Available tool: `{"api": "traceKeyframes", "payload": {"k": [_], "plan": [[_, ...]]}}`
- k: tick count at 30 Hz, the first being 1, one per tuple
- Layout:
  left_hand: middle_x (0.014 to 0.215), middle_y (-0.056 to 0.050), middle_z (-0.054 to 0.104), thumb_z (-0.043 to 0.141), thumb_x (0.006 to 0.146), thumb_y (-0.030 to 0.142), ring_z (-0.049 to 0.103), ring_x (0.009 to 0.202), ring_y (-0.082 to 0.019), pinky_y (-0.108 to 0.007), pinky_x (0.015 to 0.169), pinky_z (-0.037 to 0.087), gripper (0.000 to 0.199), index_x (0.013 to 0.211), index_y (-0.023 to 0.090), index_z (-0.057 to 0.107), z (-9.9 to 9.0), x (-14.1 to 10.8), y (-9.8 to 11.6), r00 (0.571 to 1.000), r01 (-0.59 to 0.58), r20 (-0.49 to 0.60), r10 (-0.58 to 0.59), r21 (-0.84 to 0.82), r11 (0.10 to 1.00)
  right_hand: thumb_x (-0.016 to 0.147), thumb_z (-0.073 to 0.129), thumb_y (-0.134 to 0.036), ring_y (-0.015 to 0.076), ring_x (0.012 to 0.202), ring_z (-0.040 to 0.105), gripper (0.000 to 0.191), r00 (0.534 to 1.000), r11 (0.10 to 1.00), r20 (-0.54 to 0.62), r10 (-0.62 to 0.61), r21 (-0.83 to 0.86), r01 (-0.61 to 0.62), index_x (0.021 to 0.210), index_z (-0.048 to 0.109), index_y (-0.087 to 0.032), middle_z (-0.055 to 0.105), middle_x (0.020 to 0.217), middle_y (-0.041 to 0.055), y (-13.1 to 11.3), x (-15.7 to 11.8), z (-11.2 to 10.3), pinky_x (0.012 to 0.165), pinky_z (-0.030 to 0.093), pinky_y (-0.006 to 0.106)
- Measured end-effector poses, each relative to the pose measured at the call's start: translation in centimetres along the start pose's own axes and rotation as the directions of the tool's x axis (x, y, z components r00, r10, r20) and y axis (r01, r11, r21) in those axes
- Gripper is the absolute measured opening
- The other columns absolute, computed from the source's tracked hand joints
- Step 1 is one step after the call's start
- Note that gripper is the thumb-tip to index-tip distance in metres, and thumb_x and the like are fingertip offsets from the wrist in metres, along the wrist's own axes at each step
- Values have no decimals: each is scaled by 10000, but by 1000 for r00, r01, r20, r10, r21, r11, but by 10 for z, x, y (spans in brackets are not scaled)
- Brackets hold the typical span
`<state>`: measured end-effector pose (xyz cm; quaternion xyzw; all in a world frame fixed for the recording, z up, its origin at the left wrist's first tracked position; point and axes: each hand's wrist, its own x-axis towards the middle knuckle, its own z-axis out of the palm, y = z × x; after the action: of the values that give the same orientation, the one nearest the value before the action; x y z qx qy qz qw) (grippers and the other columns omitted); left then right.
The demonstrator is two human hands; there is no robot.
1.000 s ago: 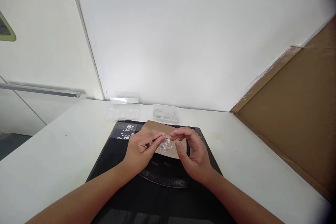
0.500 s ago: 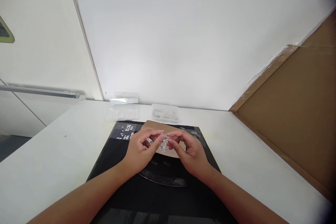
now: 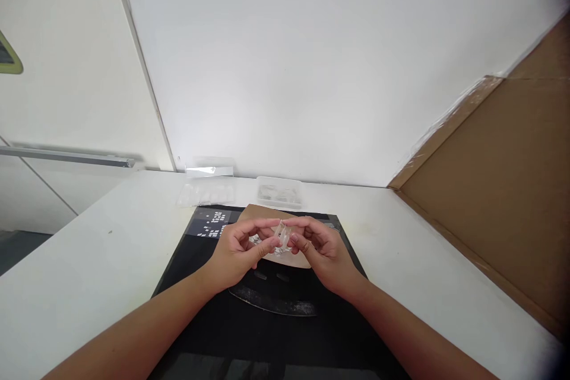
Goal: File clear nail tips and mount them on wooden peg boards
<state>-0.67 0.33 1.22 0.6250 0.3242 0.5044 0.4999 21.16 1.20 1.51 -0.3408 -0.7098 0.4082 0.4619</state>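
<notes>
- Left hand [image 3: 238, 252], lower centre of frame: thumb and index finger are closing on a slim clear piece [image 3: 278, 230].
- Right hand [image 3: 327, 252], just right of centre: thumb and index finger are pinching a second clear piece [image 3: 285, 238].
- Both pieces are standing side by side, near the frame's middle; cannot tell whether they are touching.
- Brown sheet [image 3: 262, 212] is lying below the hands, bearing small white bits [image 3: 255, 239].
- Black board [image 3: 267, 338] is supporting the sheet, with a curved strip [image 3: 271, 304] lying at lower centre.
- Clear box [image 3: 279, 192] is sitting beyond the board, above the hands in frame.
</notes>
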Motion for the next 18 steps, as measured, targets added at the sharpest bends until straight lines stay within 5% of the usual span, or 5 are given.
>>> {"api": "traceKeyframes", "payload": {"k": [11,18], "plan": [[843,-10,674,812,874,322,484,522,-39,-124,415,454,443,1300,242,724,-4,2,-6,998,-6,69,7,-17,1000,1004,640,-341,164,736,668,206,992,973,17,-129,-191,129,1182,715,-269,693,811,7,-5,0,-1,707,539,306],[881,-49,672,831,850,320,617,741,-139,-134,426,480,428,1256,224,737,-3,3,-10,999,-17,47,19,-48,999,1011,625,-334,183,788,683,241,983,930,62,-172,-319,183,1219,724,-265,738,883,35,-6,-1,-2,758,553,334]]}}
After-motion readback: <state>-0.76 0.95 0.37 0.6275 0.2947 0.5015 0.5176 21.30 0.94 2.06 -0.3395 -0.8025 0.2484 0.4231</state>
